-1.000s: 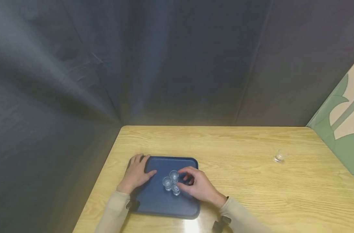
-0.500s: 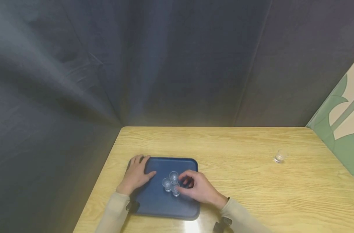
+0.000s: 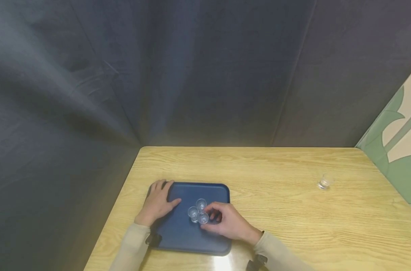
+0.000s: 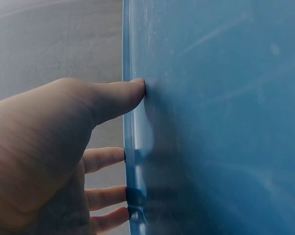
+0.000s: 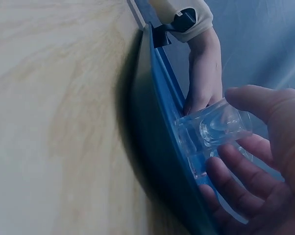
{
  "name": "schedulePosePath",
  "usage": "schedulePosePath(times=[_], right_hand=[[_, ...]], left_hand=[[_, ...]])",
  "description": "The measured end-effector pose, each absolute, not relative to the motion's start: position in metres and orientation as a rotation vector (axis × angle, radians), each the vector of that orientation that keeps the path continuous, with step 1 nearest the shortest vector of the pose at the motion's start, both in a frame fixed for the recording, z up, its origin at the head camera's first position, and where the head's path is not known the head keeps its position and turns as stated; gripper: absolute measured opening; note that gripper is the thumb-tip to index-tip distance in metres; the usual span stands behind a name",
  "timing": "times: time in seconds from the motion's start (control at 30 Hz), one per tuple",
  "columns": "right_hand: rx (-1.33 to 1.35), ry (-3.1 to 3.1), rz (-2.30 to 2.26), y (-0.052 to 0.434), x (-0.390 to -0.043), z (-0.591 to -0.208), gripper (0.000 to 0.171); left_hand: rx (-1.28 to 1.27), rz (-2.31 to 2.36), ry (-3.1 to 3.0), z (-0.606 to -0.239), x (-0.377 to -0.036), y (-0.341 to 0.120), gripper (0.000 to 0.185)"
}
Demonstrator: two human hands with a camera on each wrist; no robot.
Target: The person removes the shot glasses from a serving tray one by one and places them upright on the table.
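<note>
Head view: one blue tray [image 3: 185, 237] on one wooden table [image 3: 276, 210], near the front-left corner. Three small clear glasses [image 3: 197, 212] clustered upright on the tray's middle, touching or just beside one another. One more clear glass [image 3: 324, 182] alone on the table, well apart to the right. Two hands, both in beige sleeves, black wrist straps at the cuffs. Left hand [image 3: 158, 201] flat on the tray's left rim, fingers straight and slightly spread over the far-left corner, thumb pointed in across the tray surface. Right hand [image 3: 227, 222] curled beside the cluster, fingertips and thumb closed on the nearest glass [image 3: 203, 218], the one at the front of the group. Left wrist view: thumb [image 4: 115, 95] pressed on the tray face [image 4: 216, 122], three fingers lying past the rim on the outer side, holding nothing. Right wrist view: front glass [image 5: 216, 127] pinched between thumb above and fingers [image 5: 235, 171] below, base resting on the tray [image 5: 159, 147]; at least one other glass partly seen behind it, blurred. Left hand [image 5: 206, 78] also seen on the far rim. Dark grey cloth backdrop behind the table; green patterned panel at far right.
</note>
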State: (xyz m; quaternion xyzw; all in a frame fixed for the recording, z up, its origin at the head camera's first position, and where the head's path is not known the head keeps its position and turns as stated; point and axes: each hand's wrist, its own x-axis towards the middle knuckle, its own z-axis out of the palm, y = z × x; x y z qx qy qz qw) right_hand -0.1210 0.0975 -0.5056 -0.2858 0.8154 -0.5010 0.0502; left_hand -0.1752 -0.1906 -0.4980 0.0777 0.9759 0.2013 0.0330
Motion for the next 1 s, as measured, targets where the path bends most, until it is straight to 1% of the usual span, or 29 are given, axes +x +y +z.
schedulePosePath(times=[0.5,1.0], right_hand=[[-0.856,2.452,-1.552,0.0974,-0.1221,-0.5077,0.035],[-0.805,2.484,-1.569,0.0987,-0.1223,-0.5055,0.037]], left_hand=[[0.247,0.62,3.015,-0.4976,-0.1754,-0.1902,0.078],[0.239,0.625,3.005,-0.4976,-0.1757,-0.1915,0.079]])
